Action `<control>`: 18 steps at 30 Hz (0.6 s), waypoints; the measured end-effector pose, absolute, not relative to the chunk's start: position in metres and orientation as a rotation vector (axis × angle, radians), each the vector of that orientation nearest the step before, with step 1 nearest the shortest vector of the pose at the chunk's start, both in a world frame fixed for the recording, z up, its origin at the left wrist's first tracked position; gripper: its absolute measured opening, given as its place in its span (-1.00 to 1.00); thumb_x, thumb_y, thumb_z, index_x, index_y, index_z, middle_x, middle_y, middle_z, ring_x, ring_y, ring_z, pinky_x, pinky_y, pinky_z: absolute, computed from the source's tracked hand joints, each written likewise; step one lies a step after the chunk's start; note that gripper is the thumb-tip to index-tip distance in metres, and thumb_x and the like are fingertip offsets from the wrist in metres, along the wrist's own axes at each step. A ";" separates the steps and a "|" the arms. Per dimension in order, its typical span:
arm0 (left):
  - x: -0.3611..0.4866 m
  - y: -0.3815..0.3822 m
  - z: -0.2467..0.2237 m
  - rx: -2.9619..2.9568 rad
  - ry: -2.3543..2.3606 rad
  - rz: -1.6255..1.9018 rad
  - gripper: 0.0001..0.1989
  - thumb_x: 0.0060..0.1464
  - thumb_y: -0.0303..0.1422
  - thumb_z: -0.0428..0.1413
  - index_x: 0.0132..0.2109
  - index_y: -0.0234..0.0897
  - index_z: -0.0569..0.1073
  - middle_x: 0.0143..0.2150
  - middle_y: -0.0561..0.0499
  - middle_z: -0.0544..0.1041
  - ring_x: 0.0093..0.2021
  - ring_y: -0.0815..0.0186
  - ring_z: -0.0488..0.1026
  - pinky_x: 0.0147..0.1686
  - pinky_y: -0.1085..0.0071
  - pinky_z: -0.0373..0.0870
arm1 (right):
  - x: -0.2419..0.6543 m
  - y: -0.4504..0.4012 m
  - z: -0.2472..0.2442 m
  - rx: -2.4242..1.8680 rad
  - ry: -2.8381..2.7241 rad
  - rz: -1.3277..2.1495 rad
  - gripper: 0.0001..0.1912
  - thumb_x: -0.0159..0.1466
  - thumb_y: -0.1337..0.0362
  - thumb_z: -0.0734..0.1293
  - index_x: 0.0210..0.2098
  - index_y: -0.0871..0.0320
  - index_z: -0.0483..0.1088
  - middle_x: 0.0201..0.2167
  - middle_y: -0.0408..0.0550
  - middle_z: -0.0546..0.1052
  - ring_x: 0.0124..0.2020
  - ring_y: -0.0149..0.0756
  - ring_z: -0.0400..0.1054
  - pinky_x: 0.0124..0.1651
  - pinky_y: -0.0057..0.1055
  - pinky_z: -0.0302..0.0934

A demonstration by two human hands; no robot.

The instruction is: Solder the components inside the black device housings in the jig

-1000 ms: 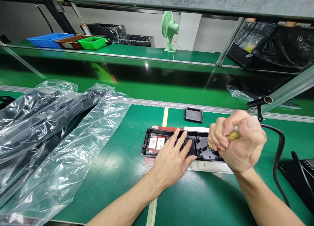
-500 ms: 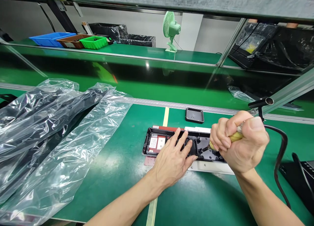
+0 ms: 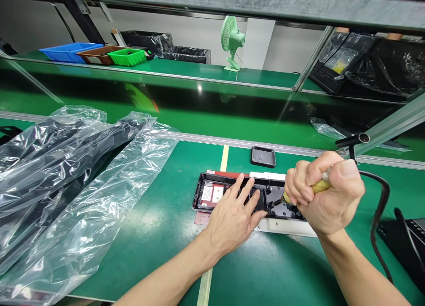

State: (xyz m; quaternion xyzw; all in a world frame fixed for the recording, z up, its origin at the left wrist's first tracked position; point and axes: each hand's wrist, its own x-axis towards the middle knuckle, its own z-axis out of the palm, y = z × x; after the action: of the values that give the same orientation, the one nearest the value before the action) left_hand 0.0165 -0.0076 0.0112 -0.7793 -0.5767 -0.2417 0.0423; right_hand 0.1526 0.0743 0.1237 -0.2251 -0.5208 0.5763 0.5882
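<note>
A long black plastic housing (image 3: 199, 195) lies on the green table, over a white fixture (image 3: 288, 227) and a red piece under its left part. My left hand (image 3: 234, 213) rests flat across the middle of the housing with its fingers spread. In my right hand (image 3: 327, 191) is a yellow-handled tool (image 3: 320, 186), tilted, with the fist wrapped round it. Its dark tip reaches down into the housing, just right of my left fingers. The right end of the housing is hidden behind my right hand.
Behind the housing sits a small black tray-like part (image 3: 263, 156). Plastic-wrapped black pieces (image 3: 83, 164) cover the left side. A black tube on a stand (image 3: 352, 140) and a dark cable (image 3: 381, 208) are at the right. Bins and a green fan (image 3: 232, 40) stand further back.
</note>
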 end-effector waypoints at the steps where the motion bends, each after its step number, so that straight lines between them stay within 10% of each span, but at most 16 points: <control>1: 0.016 -0.008 0.011 -2.383 -1.766 -0.739 -0.53 0.46 -0.15 -0.01 0.26 -0.40 0.49 0.45 -0.29 0.33 0.50 -0.21 0.16 0.23 -0.11 0.52 | 0.153 0.074 0.124 -0.524 -1.214 1.344 -0.52 0.32 0.00 0.41 -0.59 0.12 0.28 -0.79 -0.25 0.15 -0.78 -0.48 -0.02 -0.73 -0.53 -0.02; 18: 0.016 -0.007 0.011 -2.390 -1.766 -0.748 -0.53 0.46 -0.15 -0.01 0.27 -0.40 0.48 0.45 -0.30 0.33 0.51 -0.21 0.14 0.24 -0.11 0.51 | 0.153 0.075 0.123 -0.522 -1.209 1.343 -0.52 0.32 -0.01 0.42 -0.59 0.12 0.29 -0.80 -0.26 0.15 -0.78 -0.49 -0.02 -0.74 -0.54 -0.03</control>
State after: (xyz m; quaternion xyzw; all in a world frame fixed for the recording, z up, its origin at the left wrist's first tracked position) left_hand 0.0164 -0.0074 0.0106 -0.7793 -0.5759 -0.2440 0.0384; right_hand 0.1525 0.0753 0.1230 -0.2242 -0.5192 0.5768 0.5895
